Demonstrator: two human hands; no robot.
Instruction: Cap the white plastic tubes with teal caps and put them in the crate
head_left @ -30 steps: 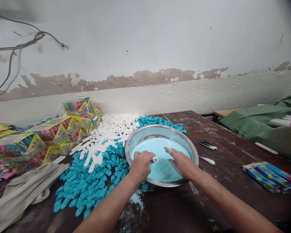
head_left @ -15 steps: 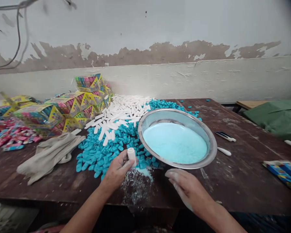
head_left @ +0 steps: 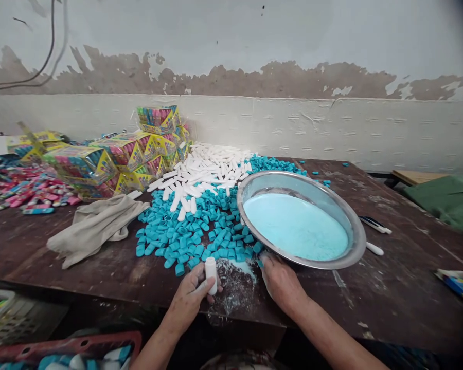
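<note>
My left hand (head_left: 191, 295) is closed around a small white tube (head_left: 211, 267), held upright over a patch of spilled powder (head_left: 235, 285) near the table's front edge. My right hand (head_left: 280, 280) rests beside the metal bowl (head_left: 347, 216), its fingertips at a blue cap by the bowl's near rim; whether it grips the cap I cannot tell. The bowl holds pale blue powder (head_left: 295, 226). A heap of blue caps (head_left: 195, 234) lies just beyond my left hand, with a pile of white tubes (head_left: 200, 174) behind it.
A grey cloth (head_left: 94, 226) lies at the left. Colourful yellow boxes (head_left: 119, 154) are stacked behind it, with pink packets (head_left: 31, 187) at far left. Small white sticks (head_left: 375, 248) lie right of the bowl. Green fabric (head_left: 449, 198) sits far right. A red crate (head_left: 61, 349) stands below the table.
Both hands have come out of the bowl toward the table's front edge. The left hand carried the white tube with it and now holds it upright; the view has shifted down and left.
</note>
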